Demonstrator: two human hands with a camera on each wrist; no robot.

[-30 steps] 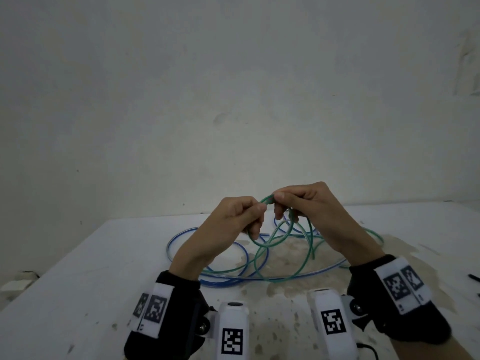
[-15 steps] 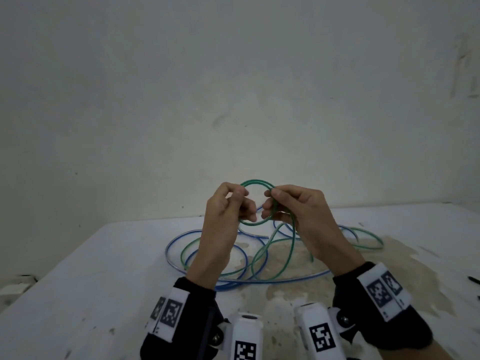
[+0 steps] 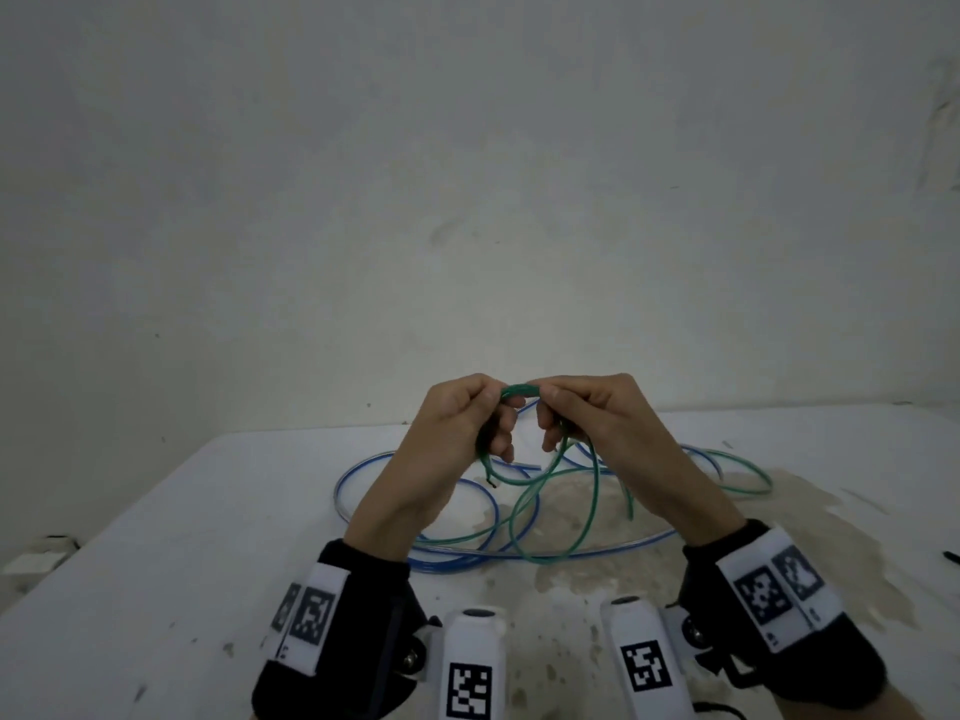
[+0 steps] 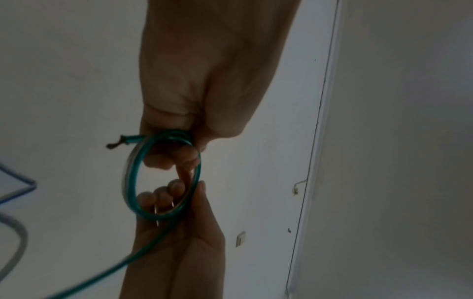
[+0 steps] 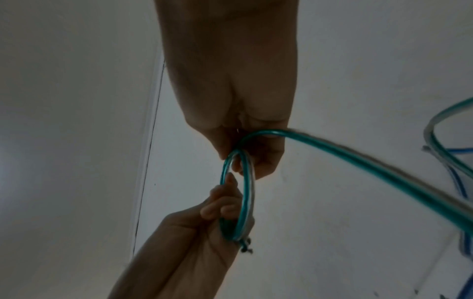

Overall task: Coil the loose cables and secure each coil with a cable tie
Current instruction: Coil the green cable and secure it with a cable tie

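Observation:
A small coil of green cable (image 3: pixel 519 391) hangs between both hands above the white table (image 3: pixel 156 563). My left hand (image 3: pixel 488 413) pinches the coil's left side; the cable's frayed end (image 4: pixel 120 141) sticks out beside its fingers. My right hand (image 3: pixel 550 407) pinches the opposite side. In the left wrist view the green coil (image 4: pixel 130 176) is a round loop of about two turns. From the right hand (image 5: pixel 238 149) the green cable (image 5: pixel 358 165) trails down to the table. A loose blue cable (image 3: pixel 363 470) lies there in wide loops, tangled with the green slack.
A thin black strip (image 3: pixel 950 556) lies at the table's right edge. A small white object (image 3: pixel 31 561) sits off the left edge. A brownish stain (image 3: pixel 571 511) marks the table under the cables. A plain wall stands close behind.
Half a second ago the green loop stood open and round between my hands; now the hands have drawn closer and only its top arc shows. The trailing green slack has shifted on the table.

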